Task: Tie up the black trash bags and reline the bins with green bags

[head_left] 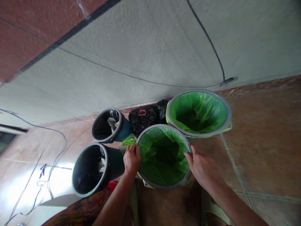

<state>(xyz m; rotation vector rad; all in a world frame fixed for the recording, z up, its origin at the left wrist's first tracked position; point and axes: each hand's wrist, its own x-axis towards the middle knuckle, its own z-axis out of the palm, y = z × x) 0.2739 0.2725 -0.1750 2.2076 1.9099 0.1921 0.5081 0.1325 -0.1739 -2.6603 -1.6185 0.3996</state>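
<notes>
Directly in front of me stands a trash bin (164, 187) with a grey rim, lined with a green bag (164, 160). My left hand (132, 158) grips the rim on its left side, thumb on top. On the opposite side my right hand (202, 163) is closed on the rim, its thumb over the edge and its other fingers hidden outside. Green liner plastic bunches out beside my left hand. Behind and to the right is a second green-lined bin (229, 114), touching or very close to the first.
Two bins with black liners, a rear one (125, 130) and a nearer one (115, 161), stand left with pale waste inside. Tied black garbage bags (142, 121) sit against the wall (141, 47). Loose cables (63, 141) lie on the tiled floor (265, 141) at left.
</notes>
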